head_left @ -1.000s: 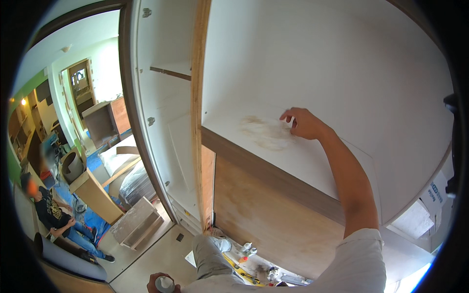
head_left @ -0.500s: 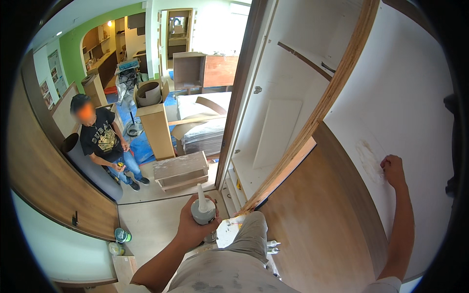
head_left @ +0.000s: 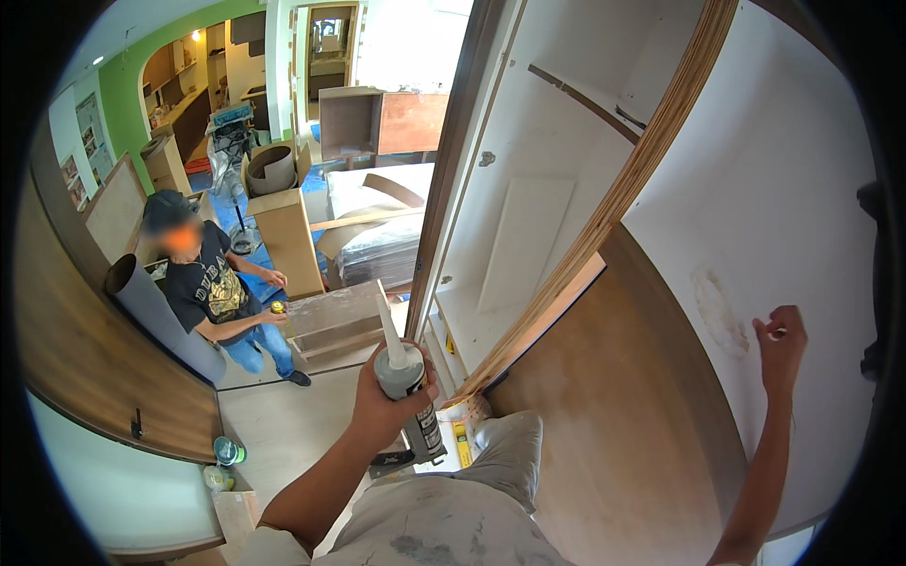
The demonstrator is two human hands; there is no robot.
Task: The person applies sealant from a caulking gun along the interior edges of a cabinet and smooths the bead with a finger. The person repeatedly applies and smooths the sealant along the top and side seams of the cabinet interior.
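My left hand (head_left: 376,407) is wrapped around a sealant cartridge (head_left: 400,375) with a long pale nozzle pointing up. The cartridge sits in a caulking gun (head_left: 425,441), whose lower part shows below my hand. At the right, my right hand (head_left: 783,344) is raised in front of a white panel (head_left: 769,189), its fingers curled together in a pinch. Whatever they may hold is too small or hidden to make out. Beside those fingers, the panel carries an off-white smeared patch (head_left: 719,307).
A co-worker (head_left: 222,283) in a dark T-shirt steps at the left, holding a small yellow tool. Ahead are a low wooden bench (head_left: 335,311), a tall cardboard box (head_left: 286,241) and wrapped goods (head_left: 382,255). An open white cabinet (head_left: 528,189) with a raw wood edge rises centre right.
The caulking gun has tilted, showing more of the cartridge's side. My right hand has drawn slightly away from the smeared patch. The co-worker has come nearer, toward the bench.
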